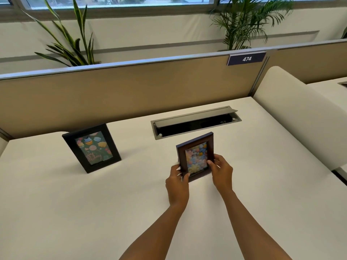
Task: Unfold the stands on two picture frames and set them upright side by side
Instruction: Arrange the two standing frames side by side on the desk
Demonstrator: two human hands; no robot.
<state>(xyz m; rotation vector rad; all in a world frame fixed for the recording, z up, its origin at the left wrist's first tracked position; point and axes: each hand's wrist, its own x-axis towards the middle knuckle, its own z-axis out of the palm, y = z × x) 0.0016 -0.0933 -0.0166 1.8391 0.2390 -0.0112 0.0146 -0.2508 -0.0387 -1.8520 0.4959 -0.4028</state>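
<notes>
A black picture frame (91, 148) with a cupcake birthday card stands upright on the white desk (93, 203) at the left, leaning back. A brown picture frame (195, 145) with a pastel flower picture is upright near the desk's middle, its lower edge at the desk surface. My left hand (177, 182) grips its lower left corner. My right hand (220, 170) grips its right edge, thumb on the front. The stand behind the brown frame is hidden.
A grey cable hatch (195, 120) with its lid raised lies in the desk just behind the brown frame. A tan partition (131, 91) with a "474" label closes the back. A white divider (300, 119) bounds the right side. Plants stand beyond the partition.
</notes>
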